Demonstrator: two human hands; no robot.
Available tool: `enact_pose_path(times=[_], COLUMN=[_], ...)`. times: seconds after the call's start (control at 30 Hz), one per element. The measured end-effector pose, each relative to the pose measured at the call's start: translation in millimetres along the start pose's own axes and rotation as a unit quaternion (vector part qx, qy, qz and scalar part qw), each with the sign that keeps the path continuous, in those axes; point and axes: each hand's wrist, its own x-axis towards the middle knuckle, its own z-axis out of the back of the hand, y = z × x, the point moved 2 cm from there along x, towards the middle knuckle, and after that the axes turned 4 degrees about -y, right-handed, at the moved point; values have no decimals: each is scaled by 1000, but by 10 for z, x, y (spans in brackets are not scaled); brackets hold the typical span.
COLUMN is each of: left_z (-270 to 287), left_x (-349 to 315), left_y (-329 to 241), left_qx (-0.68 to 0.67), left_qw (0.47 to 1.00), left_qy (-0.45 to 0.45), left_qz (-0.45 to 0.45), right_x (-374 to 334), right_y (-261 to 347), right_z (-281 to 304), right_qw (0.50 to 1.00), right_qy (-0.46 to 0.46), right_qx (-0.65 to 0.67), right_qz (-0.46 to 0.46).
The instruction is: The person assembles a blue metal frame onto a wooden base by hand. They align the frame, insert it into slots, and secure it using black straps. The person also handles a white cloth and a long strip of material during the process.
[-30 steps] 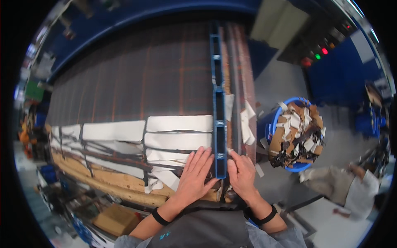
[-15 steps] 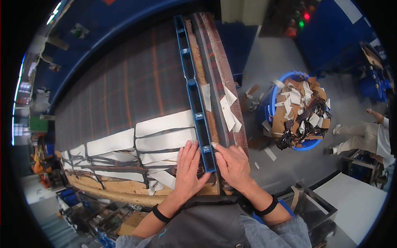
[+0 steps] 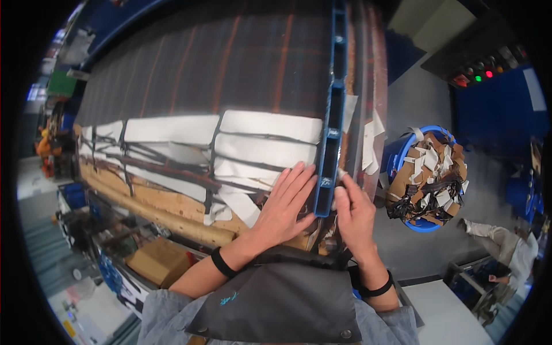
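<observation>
A long blue open-sided frame bar (image 3: 329,133) lies along the right part of a dark checked sheet of fabric (image 3: 190,69). My left hand (image 3: 286,204) is open, its fingers stretched over white strips (image 3: 267,148) beside the bar's near end, thumb towards the bar. To the right of the bar, my right hand (image 3: 356,215) is closed, index finger and thumb near the bar's edge. A small whitish spot shows at its fingertip; what it holds, if anything, I cannot make out. White scraps (image 3: 372,144) lie on the clear-covered material to the right.
A blue round bin (image 3: 422,225) full of white, brown and black scraps stands on the floor at right. A person in light clothes (image 3: 506,241) is beyond it, lower right. A cardboard box (image 3: 158,261) sits at lower left. A wooden edge (image 3: 172,221) runs along the table's front.
The whole view has turned, so the bar and bin now appear farther right and the bar leans the other way. Both hands stay at about the same places beside the bar's near end.
</observation>
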Motion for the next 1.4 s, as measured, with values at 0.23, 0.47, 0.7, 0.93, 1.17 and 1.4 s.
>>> enact_pose_path(times=[0.23, 0.47, 0.7, 0.93, 1.17, 1.4], left_z=[-40, -52, -50, -67, -74, -147], left_x=[-62, -69, -81, -91, -91, -181], left_y=[49, 84, 84, 93, 97, 165], left_qx=[-23, -40, -51, -64, -55, -77], left_qw=[1000, 999, 998, 997, 997, 993], left_qy=[-13, -25, -30, -41, -44, -82], left_qz=[1, -2, -5, -11, -16, -35], right_x=[35, 50, 62, 42, 20, -20], right_y=[147, 197, 195, 187, 127, 45], right_z=[-46, -93, -116, -138, -122, -141], right_qw=[996, 993, 995, 992, 992, 994], right_qy=[47, 48, 25, 22, 37, 48], right_qx=[-79, -110, -98, -122, -117, -83], right_qz=[7, -6, 22, 33, 11, -47])
